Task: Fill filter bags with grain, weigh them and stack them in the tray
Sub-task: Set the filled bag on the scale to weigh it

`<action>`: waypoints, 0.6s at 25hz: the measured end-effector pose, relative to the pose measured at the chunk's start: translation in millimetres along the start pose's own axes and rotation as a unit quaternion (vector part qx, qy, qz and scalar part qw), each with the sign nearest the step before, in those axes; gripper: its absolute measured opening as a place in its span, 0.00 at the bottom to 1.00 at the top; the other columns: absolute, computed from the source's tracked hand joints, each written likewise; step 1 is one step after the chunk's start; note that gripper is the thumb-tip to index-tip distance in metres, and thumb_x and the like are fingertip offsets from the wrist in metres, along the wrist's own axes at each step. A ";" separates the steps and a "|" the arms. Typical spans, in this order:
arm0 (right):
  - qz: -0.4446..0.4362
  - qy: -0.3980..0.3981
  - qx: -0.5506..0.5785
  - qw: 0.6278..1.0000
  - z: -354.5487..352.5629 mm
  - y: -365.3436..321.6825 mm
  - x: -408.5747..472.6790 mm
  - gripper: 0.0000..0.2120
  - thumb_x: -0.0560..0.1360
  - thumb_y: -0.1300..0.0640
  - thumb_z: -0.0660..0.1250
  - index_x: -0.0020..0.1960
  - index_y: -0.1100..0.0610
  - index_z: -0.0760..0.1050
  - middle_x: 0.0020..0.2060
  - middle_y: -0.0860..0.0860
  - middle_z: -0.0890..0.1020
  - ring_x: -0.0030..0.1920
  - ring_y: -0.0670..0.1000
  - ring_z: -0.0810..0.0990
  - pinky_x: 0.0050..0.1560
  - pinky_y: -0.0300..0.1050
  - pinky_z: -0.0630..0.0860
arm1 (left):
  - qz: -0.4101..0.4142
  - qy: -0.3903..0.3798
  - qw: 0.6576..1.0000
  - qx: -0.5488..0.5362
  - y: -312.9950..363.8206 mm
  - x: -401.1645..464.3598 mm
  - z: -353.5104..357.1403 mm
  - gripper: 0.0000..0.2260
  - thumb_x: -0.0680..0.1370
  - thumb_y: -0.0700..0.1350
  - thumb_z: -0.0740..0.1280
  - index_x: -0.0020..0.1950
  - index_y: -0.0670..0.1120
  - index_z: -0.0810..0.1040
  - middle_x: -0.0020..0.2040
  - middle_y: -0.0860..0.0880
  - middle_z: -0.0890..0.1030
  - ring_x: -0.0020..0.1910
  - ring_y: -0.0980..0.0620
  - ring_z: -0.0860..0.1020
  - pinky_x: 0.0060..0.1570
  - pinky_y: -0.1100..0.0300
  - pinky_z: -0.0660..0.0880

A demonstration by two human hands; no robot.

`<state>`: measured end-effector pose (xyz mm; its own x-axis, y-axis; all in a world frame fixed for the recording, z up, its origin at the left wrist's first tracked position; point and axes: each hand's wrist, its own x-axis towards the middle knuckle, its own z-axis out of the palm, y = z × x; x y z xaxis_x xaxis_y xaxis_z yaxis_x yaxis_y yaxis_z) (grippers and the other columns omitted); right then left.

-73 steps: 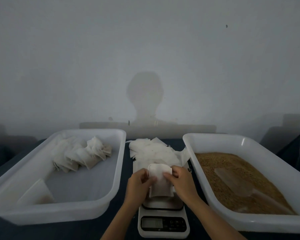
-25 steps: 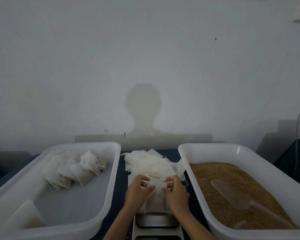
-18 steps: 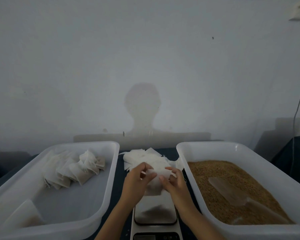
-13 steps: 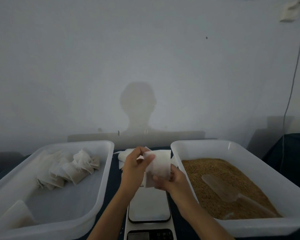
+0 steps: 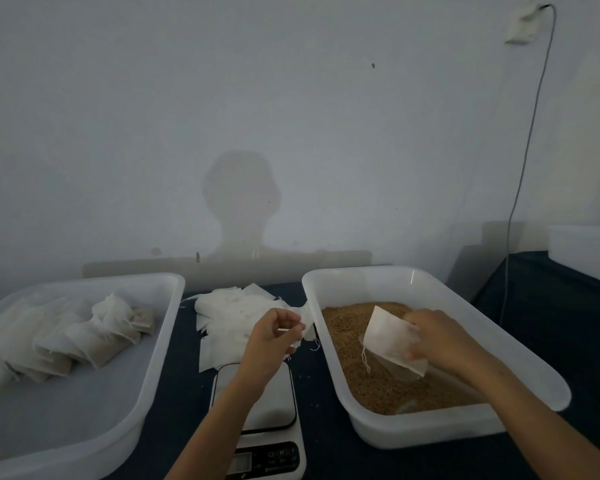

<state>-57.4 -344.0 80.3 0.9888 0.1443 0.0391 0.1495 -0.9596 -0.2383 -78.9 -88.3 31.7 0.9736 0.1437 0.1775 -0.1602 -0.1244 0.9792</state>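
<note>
Head view: several filled white filter bags (image 5: 94,336) stacked lower left; right hand (image 5: 440,337) gripping empty white paper bag (image 5: 390,341) over brown grain (image 5: 368,368); left hand (image 5: 274,336) pinching nothing discernible; weighing pending.

White bag (image 5: 392,341), brown grain (image 5: 364,379) (speckled)

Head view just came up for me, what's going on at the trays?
A person is bagging grain. The right hand holds an empty filter bag over the grain tray. The left hand hovers above the scale, pinching something small and white. Filled bags lie in the left tray.
</note>
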 end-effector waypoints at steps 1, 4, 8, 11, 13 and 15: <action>-0.009 -0.008 -0.021 1.000 0.7 -0.7 0.8 0.14 0.72 0.60 0.71 0.57 0.56 0.77 0.52 0.50 0.79 0.50 0.50 0.78 0.47 0.40 0.74 | 0.000 0.000 1.000 0.002 -1.6 0.1 -0.2 0.03 0.78 0.38 0.66 0.48 0.46 0.75 0.47 0.45 0.81 0.43 0.52 0.80 0.39 0.66 0.77; -0.027 -0.015 -0.086 0.996 -0.9 -3.8 2.9 0.05 0.71 0.61 0.70 0.43 0.53 0.75 0.45 0.49 0.77 0.46 0.50 0.78 0.37 0.36 0.68 | 0.005 -0.004 1.000 0.003 -2.9 -0.3 -2.3 0.04 0.78 0.37 0.65 0.47 0.46 0.75 0.46 0.46 0.81 0.42 0.53 0.80 0.39 0.65 0.77; -0.039 -0.020 -0.126 0.991 -5.0 -9.5 4.0 0.12 0.72 0.61 0.69 0.37 0.47 0.70 0.42 0.48 0.76 0.43 0.49 0.76 0.32 0.35 0.64 | 0.014 -0.008 1.000 0.001 -5.1 -1.5 -6.9 0.05 0.78 0.36 0.65 0.47 0.46 0.75 0.44 0.47 0.82 0.39 0.55 0.80 0.38 0.65 0.77; -0.030 -0.030 -0.155 0.987 -6.3 -9.6 5.3 0.11 0.72 0.59 0.69 0.54 0.50 0.78 0.49 0.49 0.79 0.49 0.50 0.78 0.42 0.38 0.68 | 0.019 -0.011 1.000 0.006 -7.1 -2.6 -7.7 0.05 0.78 0.36 0.64 0.47 0.45 0.75 0.43 0.48 0.82 0.37 0.58 0.79 0.38 0.66 0.77; -0.019 -0.036 -0.168 0.985 -6.5 -9.9 6.9 0.17 0.71 0.58 0.69 0.59 0.52 0.77 0.53 0.50 0.80 0.52 0.51 0.78 0.48 0.40 0.71 | 0.017 -0.012 1.000 0.005 -8.0 -3.4 -6.2 0.05 0.78 0.36 0.64 0.47 0.45 0.75 0.43 0.48 0.82 0.38 0.58 0.79 0.37 0.68 0.77; -0.015 -0.050 -0.181 0.982 -7.1 -11.2 8.4 0.19 0.70 0.57 0.70 0.61 0.52 0.77 0.55 0.51 0.80 0.53 0.51 0.79 0.51 0.41 0.72 | 0.014 -0.014 1.000 0.004 -8.7 -3.9 -4.4 0.05 0.78 0.36 0.64 0.46 0.46 0.75 0.43 0.48 0.82 0.40 0.56 0.79 0.36 0.69 0.76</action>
<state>-50.9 -333.7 90.2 0.9820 0.1793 -0.0594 0.1855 -0.9749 0.1230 -82.0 -83.4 22.9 0.9732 0.1121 0.2009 -0.1853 -0.1359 0.9732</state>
